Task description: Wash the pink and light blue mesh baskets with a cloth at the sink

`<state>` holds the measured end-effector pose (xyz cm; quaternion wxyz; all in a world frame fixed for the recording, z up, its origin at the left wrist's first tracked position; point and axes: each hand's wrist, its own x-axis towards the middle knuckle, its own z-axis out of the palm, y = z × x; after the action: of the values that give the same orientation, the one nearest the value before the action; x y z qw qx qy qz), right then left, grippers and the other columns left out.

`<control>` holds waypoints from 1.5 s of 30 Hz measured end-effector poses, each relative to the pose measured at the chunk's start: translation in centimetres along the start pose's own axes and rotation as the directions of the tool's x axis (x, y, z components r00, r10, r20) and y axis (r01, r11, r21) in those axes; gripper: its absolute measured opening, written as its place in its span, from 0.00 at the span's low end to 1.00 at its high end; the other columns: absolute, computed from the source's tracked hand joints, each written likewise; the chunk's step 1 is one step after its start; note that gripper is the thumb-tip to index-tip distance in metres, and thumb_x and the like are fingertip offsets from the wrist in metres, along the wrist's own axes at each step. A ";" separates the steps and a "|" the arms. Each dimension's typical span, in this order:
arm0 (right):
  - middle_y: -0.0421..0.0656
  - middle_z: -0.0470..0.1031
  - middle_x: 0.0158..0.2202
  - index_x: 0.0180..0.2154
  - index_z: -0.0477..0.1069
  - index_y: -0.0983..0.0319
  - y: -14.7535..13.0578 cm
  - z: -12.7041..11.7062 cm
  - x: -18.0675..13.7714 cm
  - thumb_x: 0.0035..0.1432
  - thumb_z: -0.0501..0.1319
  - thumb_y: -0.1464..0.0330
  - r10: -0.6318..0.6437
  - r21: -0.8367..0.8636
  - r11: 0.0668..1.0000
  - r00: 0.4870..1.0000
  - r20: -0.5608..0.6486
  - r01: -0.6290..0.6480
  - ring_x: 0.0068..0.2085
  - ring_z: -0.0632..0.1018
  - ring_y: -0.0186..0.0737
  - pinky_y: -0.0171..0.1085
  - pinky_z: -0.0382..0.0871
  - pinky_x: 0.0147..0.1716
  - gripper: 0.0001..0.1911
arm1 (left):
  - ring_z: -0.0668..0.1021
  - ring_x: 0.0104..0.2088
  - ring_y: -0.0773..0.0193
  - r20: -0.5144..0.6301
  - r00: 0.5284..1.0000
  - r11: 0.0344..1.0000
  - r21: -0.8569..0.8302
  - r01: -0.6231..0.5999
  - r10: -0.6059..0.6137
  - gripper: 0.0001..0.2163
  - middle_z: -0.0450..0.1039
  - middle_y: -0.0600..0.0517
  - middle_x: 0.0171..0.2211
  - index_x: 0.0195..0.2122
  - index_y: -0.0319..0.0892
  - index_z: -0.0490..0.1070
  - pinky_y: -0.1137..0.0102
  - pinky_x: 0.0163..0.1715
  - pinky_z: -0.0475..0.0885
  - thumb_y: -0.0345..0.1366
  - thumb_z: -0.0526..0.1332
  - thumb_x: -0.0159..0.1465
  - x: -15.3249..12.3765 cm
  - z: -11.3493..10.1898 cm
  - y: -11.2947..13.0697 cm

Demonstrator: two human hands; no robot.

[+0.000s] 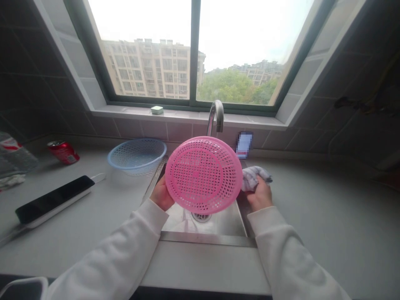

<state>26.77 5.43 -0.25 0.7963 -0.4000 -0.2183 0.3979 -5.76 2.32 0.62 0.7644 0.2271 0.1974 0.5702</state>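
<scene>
White-sleeved left hand (161, 195) grips a pink basket (201, 175), right hand (261, 196) opposite clutching a cloth (249, 177).

A kitchen: a steel sink (206, 238) is set into a pale surface (318, 200), with a tap (219, 114) at its 12 o'clock, a blue strainer (137, 156) at 10 o'clock and wall tiles (179, 132) behind; a pink strainer (200, 175) is over the sink.

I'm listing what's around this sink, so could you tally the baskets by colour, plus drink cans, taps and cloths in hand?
Pink basket, held by the left hand: 1
Blue basket: 1
Red drink can: 1
Tap: 1
Cloth, in the right hand: 1
Total: 5
</scene>
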 end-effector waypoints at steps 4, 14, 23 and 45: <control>0.32 0.76 0.30 0.36 0.70 0.57 -2.6 -1.1 1.6 0.45 0.62 0.76 -0.156 -0.045 0.988 0.957 -0.245 0.149 0.26 0.78 0.31 0.31 0.75 0.23 0.14 | 0.84 0.46 0.57 -0.105 0.994 0.999 0.042 -0.031 0.035 0.14 0.83 0.44 0.45 0.52 0.37 0.76 0.63 0.49 0.80 0.39 0.60 0.71 0.4 -1.3 -0.6; 0.42 0.79 0.40 0.41 0.76 0.56 -1.7 1.7 -5.4 0.46 0.68 0.73 -0.268 -0.488 0.587 0.724 0.636 0.646 0.41 0.79 0.46 0.47 0.76 0.43 0.18 | 0.83 0.38 0.57 -0.025 1.000 0.860 0.510 0.019 -0.008 0.26 0.82 0.45 0.42 0.48 0.38 0.74 0.64 0.39 0.80 0.39 0.79 0.51 -0.5 -0.1 -3.0; 0.51 0.79 0.51 0.48 0.78 0.56 0.4 4.8 -12.7 0.52 0.69 0.68 -0.006 -0.418 0.020 0.418 0.908 0.908 0.46 0.80 0.55 0.45 0.76 0.40 0.19 | 0.80 0.45 0.53 0.088 0.995 0.691 0.716 -0.099 0.052 0.22 0.82 0.46 0.43 0.46 0.39 0.79 0.64 0.47 0.73 0.39 0.76 0.50 -0.4 0.1 -4.6; 0.44 0.82 0.34 0.37 0.79 0.58 -0.3 3.1 -3.2 0.58 0.64 0.62 -0.144 -0.662 0.380 0.749 0.647 0.646 0.35 0.79 0.44 0.42 0.72 0.36 0.08 | 0.81 0.35 0.55 0.222 0.965 0.654 0.752 -0.081 -0.136 0.15 0.82 0.46 0.36 0.43 0.38 0.81 0.66 0.35 0.75 0.36 0.73 0.55 -1.2 0.3 -2.8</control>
<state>22.93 4.13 1.74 0.4755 -0.5583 -0.6711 0.1083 -3.69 0.43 -0.71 0.6280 0.5936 0.3183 0.3898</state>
